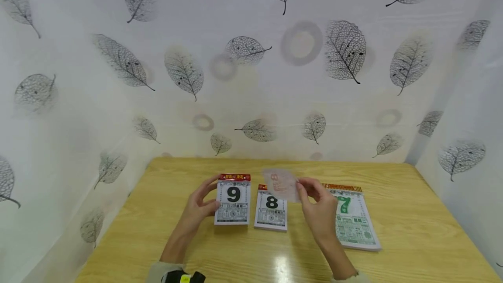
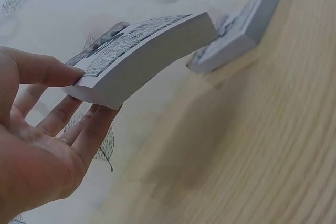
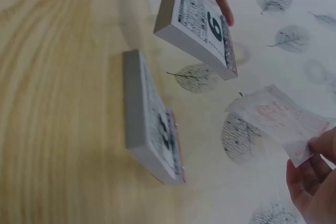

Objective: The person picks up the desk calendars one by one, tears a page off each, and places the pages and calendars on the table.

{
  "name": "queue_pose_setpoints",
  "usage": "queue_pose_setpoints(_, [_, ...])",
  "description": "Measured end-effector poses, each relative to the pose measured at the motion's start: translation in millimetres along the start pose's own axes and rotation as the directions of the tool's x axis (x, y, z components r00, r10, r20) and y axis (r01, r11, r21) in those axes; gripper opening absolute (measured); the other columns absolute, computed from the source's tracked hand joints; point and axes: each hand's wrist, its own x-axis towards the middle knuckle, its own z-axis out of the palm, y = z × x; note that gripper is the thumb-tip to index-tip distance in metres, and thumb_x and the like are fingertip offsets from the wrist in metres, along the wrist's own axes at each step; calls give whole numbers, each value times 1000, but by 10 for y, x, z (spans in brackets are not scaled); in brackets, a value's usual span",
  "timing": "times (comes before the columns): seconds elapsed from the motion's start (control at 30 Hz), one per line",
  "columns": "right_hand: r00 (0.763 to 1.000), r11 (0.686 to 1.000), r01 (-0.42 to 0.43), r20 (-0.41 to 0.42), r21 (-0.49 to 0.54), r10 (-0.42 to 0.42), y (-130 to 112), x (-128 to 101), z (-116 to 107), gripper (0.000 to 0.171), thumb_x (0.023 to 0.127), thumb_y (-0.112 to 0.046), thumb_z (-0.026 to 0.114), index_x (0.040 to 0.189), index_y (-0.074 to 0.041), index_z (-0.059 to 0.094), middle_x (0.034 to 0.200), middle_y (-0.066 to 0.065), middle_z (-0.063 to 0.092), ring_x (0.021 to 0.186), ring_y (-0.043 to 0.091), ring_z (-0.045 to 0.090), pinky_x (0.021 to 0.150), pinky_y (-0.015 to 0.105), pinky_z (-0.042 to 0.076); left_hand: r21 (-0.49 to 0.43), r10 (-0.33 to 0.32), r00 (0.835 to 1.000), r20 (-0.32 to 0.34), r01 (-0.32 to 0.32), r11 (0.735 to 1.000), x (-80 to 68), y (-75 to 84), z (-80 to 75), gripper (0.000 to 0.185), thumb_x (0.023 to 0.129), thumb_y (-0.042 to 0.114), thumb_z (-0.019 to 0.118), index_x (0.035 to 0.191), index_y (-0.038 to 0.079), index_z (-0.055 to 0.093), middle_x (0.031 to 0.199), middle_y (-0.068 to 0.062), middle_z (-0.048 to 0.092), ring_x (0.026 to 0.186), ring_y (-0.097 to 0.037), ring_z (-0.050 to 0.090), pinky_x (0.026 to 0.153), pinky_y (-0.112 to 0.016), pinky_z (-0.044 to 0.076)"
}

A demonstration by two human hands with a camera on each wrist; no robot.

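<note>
My left hand (image 1: 198, 206) grips a thick tear-off calendar showing a black 9 (image 1: 233, 206) by its left edge, thumb on the front and fingers behind. The left wrist view has this block (image 2: 157, 51) raised off the table and slightly bowed. Between thumb and fingers, my right hand (image 1: 320, 206) pinches a thin, translucent calendar sheet (image 1: 280, 184) with faint red print. That loose sheet (image 3: 278, 119) hangs in the air, a little creased. Below it on the table lies a smaller calendar with a black 8 (image 1: 271, 213), its upper right corner covered by the sheet in the head view.
A larger calendar with a green 7 (image 1: 355, 226) lies on the right, partly behind my right hand. The wooden table (image 1: 424, 226) meets white leaf-patterned sheeting (image 1: 251, 99) at the back and sides.
</note>
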Motion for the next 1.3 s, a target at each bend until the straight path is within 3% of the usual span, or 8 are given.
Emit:
queue_pose_setpoints(0.17, [997,998,64,48,-29,-62,43,-92,222,18,87,9,75,100,-3,75,91,9,75,76,20,71,71,17,58,45,-34,998,-44,36,998,-45,-24,-178,72,91,-12,58,157,12,40,152,-26,42,99,-27,69,77,-41,62])
queue_pose_setpoints(0.37, [981,980,186,66,-77,-181,128,-203,511,18,87,9,74,99,-4,73,93,4,74,81,16,70,69,29,61,90,-82,991,-102,91,992,-85,-31,-381,71,93,-11,57,157,15,41,152,-24,44,103,-26,69,78,-40,62])
queue_pose_setpoints(0.63, [950,946,302,126,-116,-287,129,-358,856,15,87,9,75,97,-2,72,94,9,71,84,20,70,68,33,61,88,-196,960,-199,217,972,-125,-46,-579,72,93,-11,57,157,19,42,152,-22,45,101,-24,69,78,-39,61])
queue_pose_setpoints(0.77, [923,911,372,177,-176,-343,46,-423,1007,17,83,10,78,93,-3,72,94,6,69,85,19,69,70,29,61,76,-225,950,-216,246,966,-135,-65,-674,72,93,-10,56,157,20,42,153,-21,46,101,-22,68,78,-38,60])
queue_pose_setpoints(0.87, [895,875,424,253,-234,-367,-9,-474,1090,14,84,5,79,90,-6,72,91,3,69,84,16,67,70,27,59,77,-226,952,-207,246,966,-139,-70,-730,73,93,-10,56,159,19,40,153,-22,45,103,-24,67,79,-40,60])
queue_pose_setpoints(1.13, [851,806,479,410,-347,-330,-61,-610,1168,18,76,0,85,81,-11,72,84,-1,66,76,14,65,66,27,57,53,-280,925,-257,303,952,-145,-78,-829,75,92,-10,57,159,21,40,153,-22,44,106,-24,63,81,-39,59])
queue_pose_setpoints(1.3, [800,758,535,512,-373,-313,-88,-654,1234,20,74,-6,89,76,-13,70,78,-3,63,69,14,60,59,26,51,57,-296,918,-265,321,945,-161,-89,-891,76,93,-9,58,160,20,38,153,-25,42,105,-23,62,81,-38,59])
